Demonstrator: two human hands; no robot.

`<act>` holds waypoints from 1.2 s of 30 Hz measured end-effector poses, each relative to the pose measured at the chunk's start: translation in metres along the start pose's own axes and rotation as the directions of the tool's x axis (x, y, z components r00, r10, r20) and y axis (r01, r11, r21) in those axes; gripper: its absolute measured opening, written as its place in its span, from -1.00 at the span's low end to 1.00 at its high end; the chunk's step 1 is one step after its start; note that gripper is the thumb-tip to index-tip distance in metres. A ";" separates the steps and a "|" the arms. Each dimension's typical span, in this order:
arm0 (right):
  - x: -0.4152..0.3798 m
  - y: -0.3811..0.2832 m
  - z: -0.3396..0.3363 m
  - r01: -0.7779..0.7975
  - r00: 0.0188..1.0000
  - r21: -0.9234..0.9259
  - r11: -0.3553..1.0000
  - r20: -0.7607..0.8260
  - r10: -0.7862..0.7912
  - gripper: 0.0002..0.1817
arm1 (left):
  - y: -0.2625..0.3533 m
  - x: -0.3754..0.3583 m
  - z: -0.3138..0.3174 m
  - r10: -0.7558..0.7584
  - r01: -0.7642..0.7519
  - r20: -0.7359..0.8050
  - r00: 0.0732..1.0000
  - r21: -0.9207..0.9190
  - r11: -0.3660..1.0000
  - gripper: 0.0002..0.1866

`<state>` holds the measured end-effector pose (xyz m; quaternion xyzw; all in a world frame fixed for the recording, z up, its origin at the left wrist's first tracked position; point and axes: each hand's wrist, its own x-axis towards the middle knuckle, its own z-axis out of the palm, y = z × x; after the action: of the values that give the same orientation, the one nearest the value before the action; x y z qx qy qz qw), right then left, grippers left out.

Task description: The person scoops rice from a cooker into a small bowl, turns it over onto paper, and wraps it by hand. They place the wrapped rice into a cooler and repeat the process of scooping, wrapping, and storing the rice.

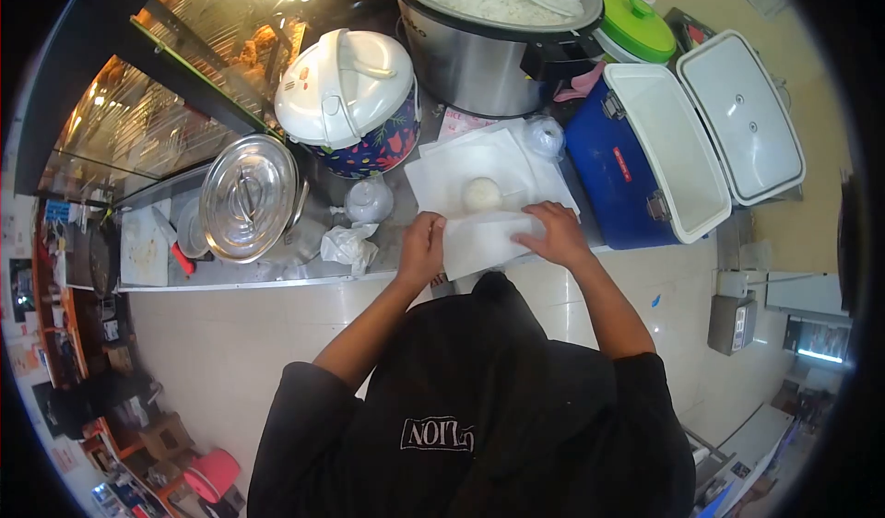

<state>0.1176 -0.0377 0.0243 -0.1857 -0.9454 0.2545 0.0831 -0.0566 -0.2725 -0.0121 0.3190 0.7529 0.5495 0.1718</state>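
Note:
A small round mound of white rice point(481, 194) sits on white wrapping paper point(442, 170) on the counter. The near part of the sheet point(489, 241) is lifted and bent up in front of the rice. My left hand point(424, 244) pinches the left edge of this paper. On the other side, my right hand point(556, 233) grips the right edge between thumb and fingers. More sheets lie stacked beneath and behind the rice.
A big rice cooker point(479, 66) full of rice stands behind the paper. To the right is an open blue cooler box point(608, 168). A flowered rice cooker point(359, 140), lidded steel pot point(244, 200), tied plastic bag point(369, 202) and red-handled knife point(182, 258) occupy the left.

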 end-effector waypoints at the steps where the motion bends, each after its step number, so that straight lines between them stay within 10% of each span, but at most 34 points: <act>1: 0.002 0.007 0.003 -0.042 0.998 -0.005 0.999 0.050 0.042 -0.79 | 0.000 0.002 -0.002 -0.063 0.063 0.025 0.998 -0.014 0.998 -0.87; 5: -0.008 0.025 0.007 -0.035 0.994 0.010 0.999 0.103 0.034 -0.82 | 0.015 -0.009 -0.013 0.302 -0.350 0.179 0.936 0.421 0.837 -0.86; 10: -0.018 0.006 -0.024 0.128 0.990 0.016 0.992 0.051 -0.129 -0.87 | -0.008 -0.023 -0.033 0.267 -0.373 0.294 0.918 0.409 0.833 -0.78; 15: 0.003 0.021 -0.027 -0.118 0.991 0.451 0.884 0.104 0.080 -0.85 | -0.011 -0.002 -0.031 -0.239 0.260 0.190 0.952 -0.095 0.961 -0.81; 19: 0.033 0.047 -0.012 -0.442 0.892 0.499 0.746 0.330 0.308 -0.71 | -0.029 0.032 -0.015 -0.255 0.295 0.157 0.954 -0.346 0.891 -0.69; 22: 0.041 0.061 0.017 -0.591 0.804 0.427 0.685 0.376 0.460 -0.66 | -0.048 0.056 -0.014 -0.297 0.267 0.138 0.945 0.198 0.943 -0.68; 25: 0.044 0.069 0.037 -0.488 0.860 0.185 0.853 0.271 0.433 -0.68 | -0.052 0.072 -0.002 -0.479 0.382 0.181 0.859 0.397 0.835 -0.71; 28: 0.056 0.064 0.046 -0.670 0.739 0.187 0.719 0.268 0.619 -0.67 | -0.047 0.081 0.003 -0.522 0.409 0.174 0.835 0.439 0.800 -0.74; 31: 0.074 0.024 0.020 -0.553 0.831 0.105 0.826 0.000 0.557 -0.68 | -0.014 0.094 0.005 -0.378 0.263 0.025 0.925 0.677 0.687 -0.59; 34: 0.095 0.025 0.033 0.025 0.988 -0.133 0.991 -0.145 -0.044 -0.72 | -0.023 0.100 0.014 -0.249 0.104 0.054 0.967 0.807 0.581 -0.43; 36: 0.108 0.033 0.044 0.107 0.987 -0.179 0.978 -0.096 -0.126 -0.73 | -0.024 0.103 0.020 -0.274 0.157 0.026 0.961 0.767 0.622 -0.42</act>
<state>0.0175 0.0119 -0.0232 -0.1498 -0.9675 0.1556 0.1319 -0.1278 -0.1939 -0.0316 0.3065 0.9317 0.1359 0.1397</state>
